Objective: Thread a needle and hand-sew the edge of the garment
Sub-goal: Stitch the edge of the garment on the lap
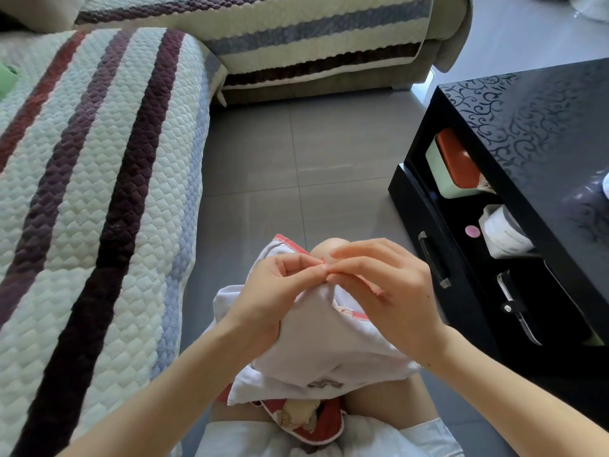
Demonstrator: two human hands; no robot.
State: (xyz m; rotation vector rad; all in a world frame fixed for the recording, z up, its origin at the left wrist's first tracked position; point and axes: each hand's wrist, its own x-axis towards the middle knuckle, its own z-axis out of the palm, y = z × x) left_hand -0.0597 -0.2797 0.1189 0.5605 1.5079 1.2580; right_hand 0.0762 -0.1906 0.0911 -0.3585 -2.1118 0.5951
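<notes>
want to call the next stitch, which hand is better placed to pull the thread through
Probably the right hand: its fingertips pinch the thread at the edge of the garment, with room to draw away. The left hand grips the garment, holding that edge steady.

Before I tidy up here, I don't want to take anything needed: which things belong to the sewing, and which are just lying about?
Sewing: white garment, red thread, left hand, right hand.
Lying about: orange-lidded box, white roll, both on the shelf of the black table; striped sofa cover.
</notes>
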